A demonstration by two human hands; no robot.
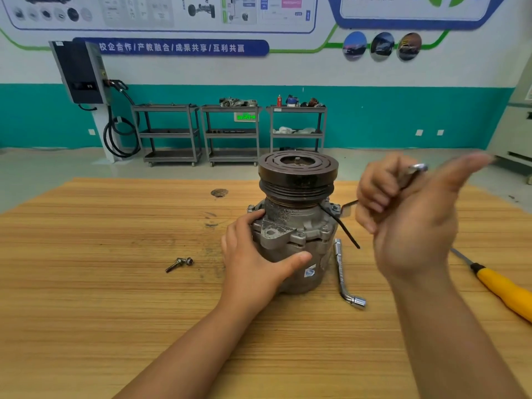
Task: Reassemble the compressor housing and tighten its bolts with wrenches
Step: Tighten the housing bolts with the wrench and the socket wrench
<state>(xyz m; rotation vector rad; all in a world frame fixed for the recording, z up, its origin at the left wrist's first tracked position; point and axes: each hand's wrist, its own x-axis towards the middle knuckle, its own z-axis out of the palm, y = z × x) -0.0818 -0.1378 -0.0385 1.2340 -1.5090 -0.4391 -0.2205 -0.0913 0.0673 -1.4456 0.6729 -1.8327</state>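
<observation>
The grey compressor (290,226) stands upright on the wooden table (115,283), its dark pulley (298,171) on top. My left hand (256,254) wraps around the housing's left front side. Raised to the right of the pulley, my right hand (403,220) is closed on a silver wrench (414,172); its lower end (347,210) reaches toward a bolt (335,208) on the housing's right flange. The hand is blurred. Two loose bolts (180,264) lie on the table to the left. An L-shaped socket wrench (345,275) lies just right of the compressor.
A yellow-handled screwdriver (501,286) lies at the table's right edge. A black strap (342,228) hangs off the compressor's right side. A small dark stain (219,192) marks the table's far side. Beyond the table stand three grey carts (230,133) and a wall charger (83,73).
</observation>
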